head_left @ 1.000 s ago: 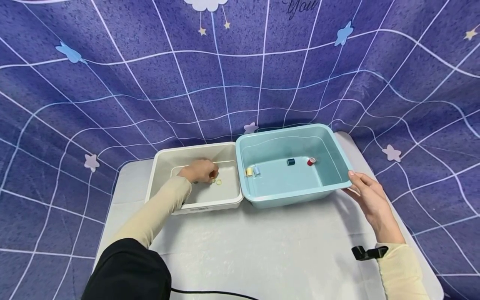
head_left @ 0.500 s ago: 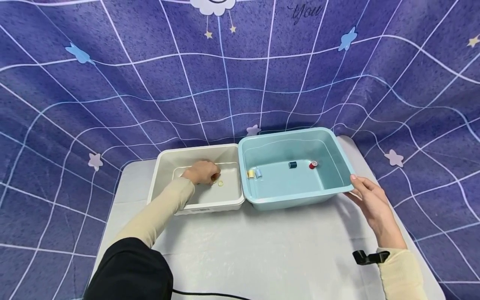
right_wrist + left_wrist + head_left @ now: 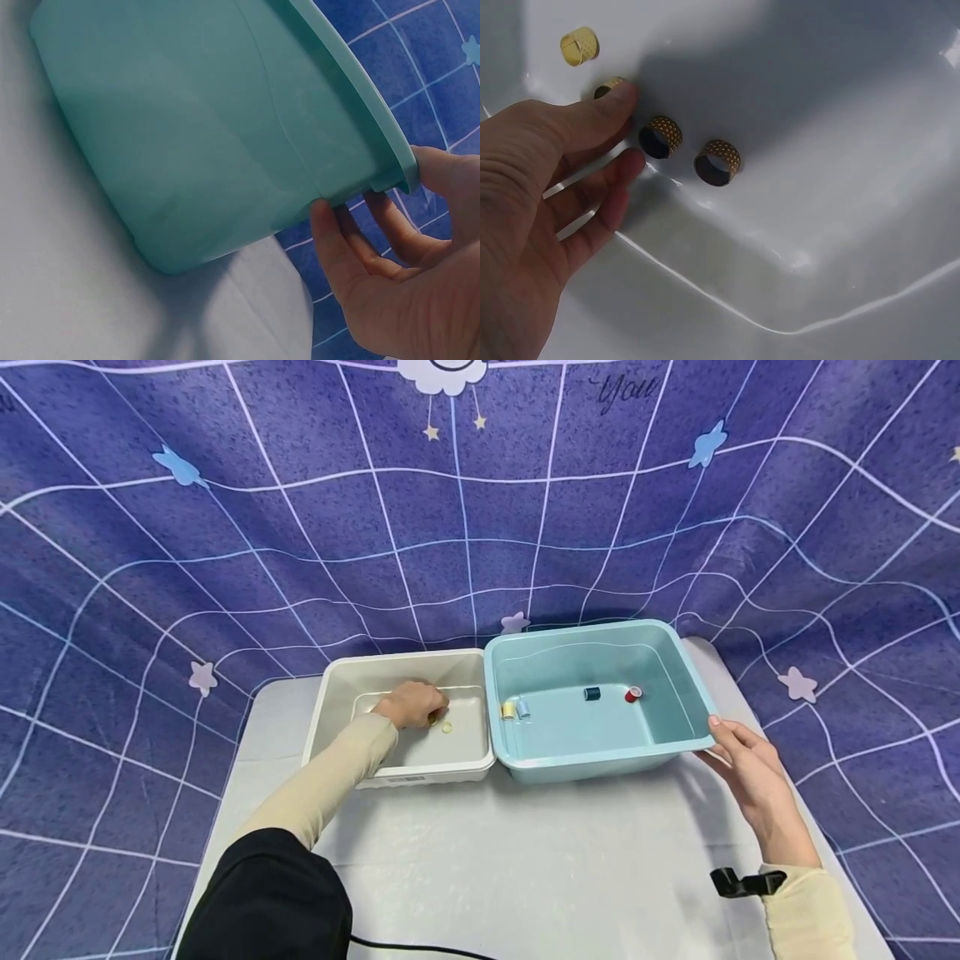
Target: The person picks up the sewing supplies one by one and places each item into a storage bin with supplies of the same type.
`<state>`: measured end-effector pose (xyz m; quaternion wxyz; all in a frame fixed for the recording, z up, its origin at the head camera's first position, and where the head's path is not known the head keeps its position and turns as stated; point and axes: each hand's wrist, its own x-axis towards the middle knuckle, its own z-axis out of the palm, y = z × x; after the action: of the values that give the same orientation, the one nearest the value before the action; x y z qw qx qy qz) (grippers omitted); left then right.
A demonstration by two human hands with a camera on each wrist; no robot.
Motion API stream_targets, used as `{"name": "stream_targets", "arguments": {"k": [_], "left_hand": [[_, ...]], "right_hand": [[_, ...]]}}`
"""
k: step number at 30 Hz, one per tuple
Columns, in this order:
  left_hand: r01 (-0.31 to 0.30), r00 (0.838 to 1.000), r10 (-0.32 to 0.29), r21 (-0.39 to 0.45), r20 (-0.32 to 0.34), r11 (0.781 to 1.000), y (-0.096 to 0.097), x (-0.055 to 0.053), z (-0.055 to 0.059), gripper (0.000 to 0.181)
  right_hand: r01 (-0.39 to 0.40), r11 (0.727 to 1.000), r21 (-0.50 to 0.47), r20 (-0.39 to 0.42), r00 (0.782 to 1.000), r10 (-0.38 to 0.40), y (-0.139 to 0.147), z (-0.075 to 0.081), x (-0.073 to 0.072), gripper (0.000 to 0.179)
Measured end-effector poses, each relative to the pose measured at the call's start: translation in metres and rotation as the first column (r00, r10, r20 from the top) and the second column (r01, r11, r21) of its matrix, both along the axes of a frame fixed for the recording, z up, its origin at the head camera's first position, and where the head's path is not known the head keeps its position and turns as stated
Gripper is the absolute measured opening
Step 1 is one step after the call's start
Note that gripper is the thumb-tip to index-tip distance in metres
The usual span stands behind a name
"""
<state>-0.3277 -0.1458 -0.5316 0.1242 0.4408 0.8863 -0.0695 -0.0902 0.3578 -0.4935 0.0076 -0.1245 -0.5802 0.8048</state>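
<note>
My left hand (image 3: pixel 412 703) reaches into a white plastic bin (image 3: pixel 431 771). Its thumb and forefinger pinch a gold bushing (image 3: pixel 607 85), partly covered by the thumb tip in the left wrist view. Nearby on the bin floor lie a brighter gold bushing (image 3: pixel 580 46) and two darker dimpled ones, a nearer bushing (image 3: pixel 661 136) and a farther bushing (image 3: pixel 718 163). My right hand (image 3: pixel 753 772) grips the front right corner of a teal bin (image 3: pixel 607 755): thumb at the rim, fingers under it and against the outer wall.
Inside the teal bin sit a yellow thread spool (image 3: pixel 508 710), a light blue spool (image 3: pixel 523 707), a dark blue spool (image 3: pixel 592 693) and a red spool (image 3: pixel 633 694). Both bins stand side by side on a white-covered table (image 3: pixel 555 860), against a purple patterned curtain (image 3: pixel 465 510).
The head view has shifted, so everything appears slightly farther right and lower. My left hand stays low in the white bin with small finger movement; my right hand keeps its hold on the teal bin.
</note>
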Motion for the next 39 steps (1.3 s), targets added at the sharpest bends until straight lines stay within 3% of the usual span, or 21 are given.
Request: {"name": "stream_targets", "arguments": {"k": [11, 21, 28, 33, 36, 38, 39], "left_hand": [[0.008, 1.0, -0.008, 0.012, -0.027, 1.0, -0.001, -0.001, -0.004, 0.019], [0.009, 0.999, -0.008, 0.022, -0.036, 1.0, -0.002, 0.001, -0.001, 0.018], [-0.023, 1.0, 0.023, 0.028, 0.0, 0.999, -0.004, 0.009, 0.012, 0.013], [-0.105, 0.993, 0.104, 0.017, 0.048, 0.994, -0.005, 0.014, 0.032, 0.007], [-0.172, 0.982, 0.173, -0.017, 0.073, 0.985, -0.005, 0.017, 0.045, 0.009], [-0.191, 0.98, 0.193, -0.04, 0.056, 0.981, -0.007, 0.018, 0.053, 0.016], [-0.198, 0.979, 0.2, -0.046, 0.045, 0.979, -0.008, 0.018, 0.057, 0.019]], "right_hand": [[0.003, 1.0, 0.008, 0.006, 1.0, -0.003, 0.0, 0.0, 0.0, 0.013], [-0.008, 1.0, 0.003, 0.004, 1.0, 0.008, 0.001, 0.001, 0.0, 0.014], [-0.035, 0.999, 0.025, -0.013, 0.999, 0.036, 0.001, -0.002, 0.0, 0.014], [-0.068, 0.993, 0.101, -0.026, 0.997, 0.071, 0.004, 0.0, 0.002, 0.014], [-0.08, 0.967, 0.242, 0.004, 0.997, 0.082, 0.008, 0.005, 0.001, 0.013], [-0.093, 0.916, 0.39, 0.035, 0.996, 0.087, 0.01, 0.009, -0.001, 0.02], [-0.104, 0.877, 0.468, 0.053, 0.995, 0.09, 0.011, 0.011, -0.002, 0.026]]}}
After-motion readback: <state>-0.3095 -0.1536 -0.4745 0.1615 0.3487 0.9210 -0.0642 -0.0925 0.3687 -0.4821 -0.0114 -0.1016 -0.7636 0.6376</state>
